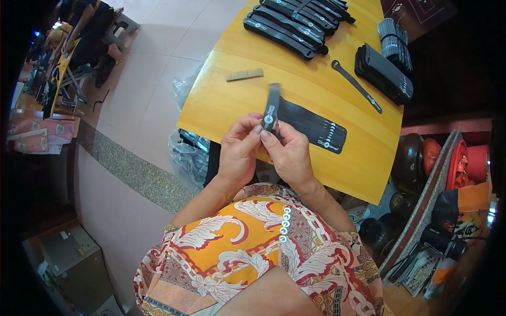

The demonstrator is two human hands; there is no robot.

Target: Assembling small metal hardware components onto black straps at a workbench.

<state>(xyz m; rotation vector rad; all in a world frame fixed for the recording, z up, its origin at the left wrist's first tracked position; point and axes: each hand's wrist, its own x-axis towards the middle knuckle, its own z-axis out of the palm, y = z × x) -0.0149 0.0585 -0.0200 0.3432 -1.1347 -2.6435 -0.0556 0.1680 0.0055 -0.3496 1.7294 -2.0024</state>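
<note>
Over the table's near edge, my left hand [237,150] and my right hand [291,154] pinch a short black strap [272,103] with white print, thumbs side by side at its lower end. The strap's upper end rises away from me and is slightly blurred. Beneath and to the right of it lies a flat black stack of straps [312,122] with a row of white marks near its right end. My right hand's fingers partly cover the stack's near left side. A single black strap with a ring end [357,86] lies farther right.
On the yellow table [211,105] are a tan strip [244,75], banded black strap bundles [287,29] at the back, a thick black stack [383,73] and a grey bundle [394,45]. Plastic bags [184,152] hang at the left edge. Another person [87,31] sits far left.
</note>
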